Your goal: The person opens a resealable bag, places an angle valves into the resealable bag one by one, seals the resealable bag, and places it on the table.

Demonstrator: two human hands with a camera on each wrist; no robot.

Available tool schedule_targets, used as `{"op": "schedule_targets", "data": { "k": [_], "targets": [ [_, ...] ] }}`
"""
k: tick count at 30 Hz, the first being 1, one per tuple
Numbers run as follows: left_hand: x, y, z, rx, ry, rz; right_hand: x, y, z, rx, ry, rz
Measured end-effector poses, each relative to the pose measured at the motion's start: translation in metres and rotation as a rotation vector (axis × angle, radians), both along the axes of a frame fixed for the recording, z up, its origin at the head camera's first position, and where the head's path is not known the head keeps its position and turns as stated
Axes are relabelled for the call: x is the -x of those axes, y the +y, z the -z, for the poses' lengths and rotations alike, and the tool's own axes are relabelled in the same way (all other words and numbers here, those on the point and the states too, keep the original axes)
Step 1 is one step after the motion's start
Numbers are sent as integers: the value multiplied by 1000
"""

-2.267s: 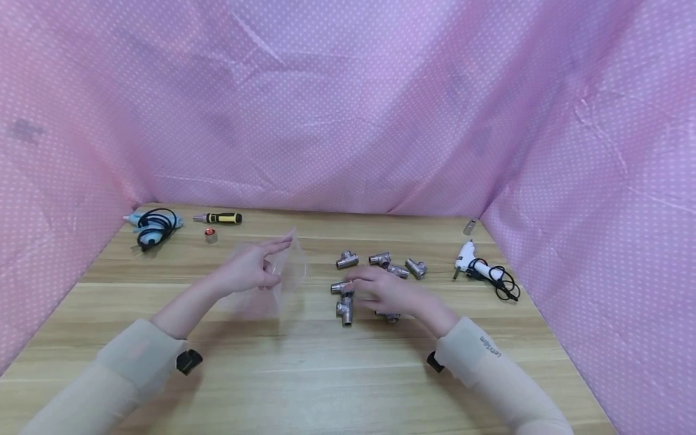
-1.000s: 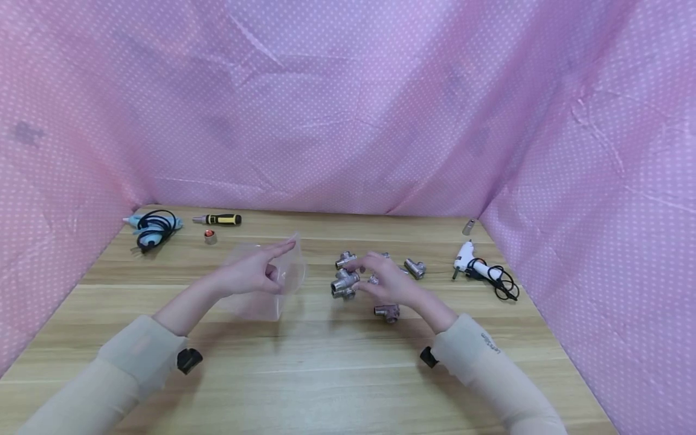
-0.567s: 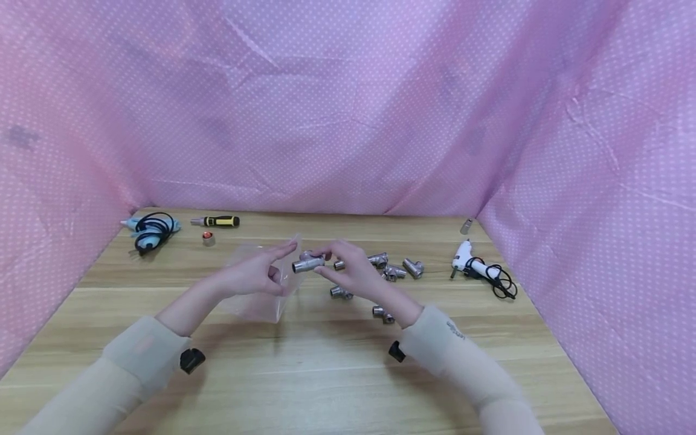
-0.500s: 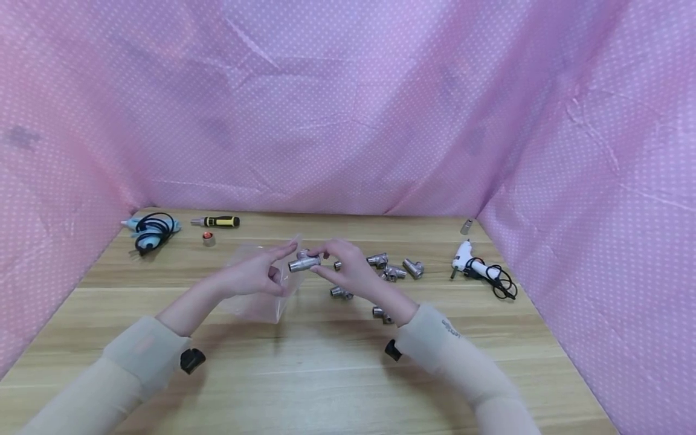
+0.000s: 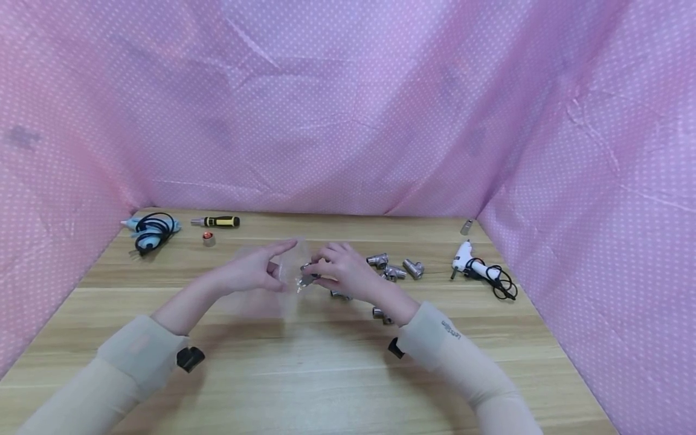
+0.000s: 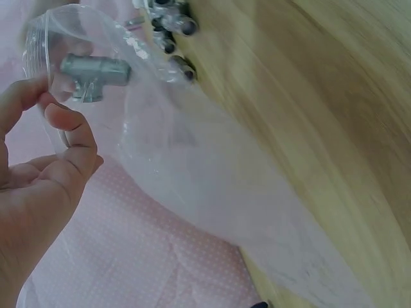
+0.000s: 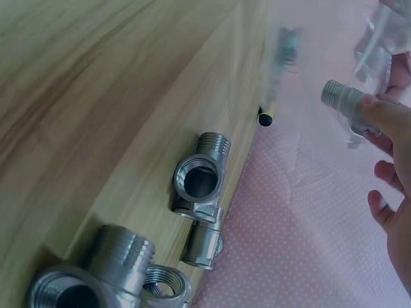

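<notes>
My left hand (image 5: 251,275) pinches the rim of a clear plastic bag (image 6: 192,173), and its mouth faces right. My right hand (image 5: 345,272) has hold of a silvery metal tee pipe fitting (image 7: 347,101) between thumb and fingers. In the left wrist view the same tee shows through the clear film at the bag's mouth, just beyond the left fingertips. Most of the fitting is hidden behind the right fingers in the head view. Several more tee fittings (image 5: 377,261) lie on the table to the right, under and behind the right forearm.
At the back left are a blue glue gun (image 5: 149,232) with a black cord, a yellow-black screwdriver (image 5: 220,222) and a short metal ring (image 5: 209,239). A white glue gun (image 5: 473,263) and a small metal piece (image 5: 466,226) lie right. Pink dotted cloth (image 5: 348,121) surrounds the table.
My right hand has picked a tee fitting up from the group and carried it left to the bag's mouth. The left hand has stayed at the bag's rim.
</notes>
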State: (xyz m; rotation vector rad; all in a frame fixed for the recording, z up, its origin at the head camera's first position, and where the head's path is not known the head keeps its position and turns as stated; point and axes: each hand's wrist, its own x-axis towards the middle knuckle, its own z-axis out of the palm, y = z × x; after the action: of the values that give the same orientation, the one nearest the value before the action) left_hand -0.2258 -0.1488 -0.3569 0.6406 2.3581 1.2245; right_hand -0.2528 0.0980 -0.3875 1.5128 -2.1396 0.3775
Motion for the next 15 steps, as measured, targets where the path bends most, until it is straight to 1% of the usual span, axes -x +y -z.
{"op": "schedule_targets", "data": {
  "k": [3,5,7,10,13,15],
  "targets": [
    [-3,3,-5,-39,-32,16,0,-1,0,-35,24,-86],
    [-5,5,-9,-74,-59,26,0,-2,0,-60,19,-149],
    [-8,6,-12,-105,-84,28,0,-2,0,-91,16,-186],
    [-9,6,-15,-128,-101,17,-3,-2,0,-116,-1,-185],
    [-10,5,-17,-147,-108,21,-6,-4,-1,-81,-40,-168],
    [-10,5,-16,-167,-113,38,-7,-5,-1,-43,-77,-174]
  ]
}}
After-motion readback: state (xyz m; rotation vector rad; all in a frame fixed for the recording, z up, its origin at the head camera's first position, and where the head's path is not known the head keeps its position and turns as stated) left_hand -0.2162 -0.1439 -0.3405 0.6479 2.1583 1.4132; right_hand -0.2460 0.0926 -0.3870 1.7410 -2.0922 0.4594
